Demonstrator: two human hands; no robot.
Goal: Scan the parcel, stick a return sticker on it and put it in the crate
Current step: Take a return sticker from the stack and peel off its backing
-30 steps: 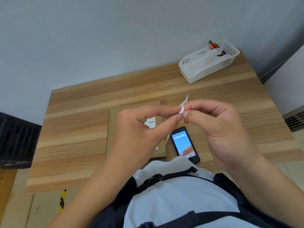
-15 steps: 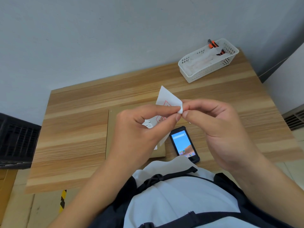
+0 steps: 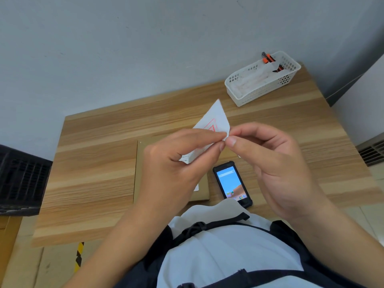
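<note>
A white sticker sheet [image 3: 216,119] with a red triangle mark is pinched at one corner between both hands above the table. My left hand [image 3: 176,163] grips it from the left with thumb and forefinger. My right hand [image 3: 274,167] pinches the same corner from the right. Under my left hand lies a flat brown cardboard parcel [image 3: 143,163] with a white label, mostly hidden. A black handheld scanner [image 3: 231,183] with a lit screen lies on the table just right of the parcel.
A white plastic basket [image 3: 259,90] holding white sheets and an orange-black cutter [image 3: 270,59] stands at the table's far right corner. A black crate [image 3: 18,179] sits left of the wooden table [image 3: 93,173]. The wall is close behind.
The sticker sheet, edge-on and nearly hidden a second ago, has turned and lifted so its white face with the red mark shows above my fingers. Both hands stay pinched at its corner.
</note>
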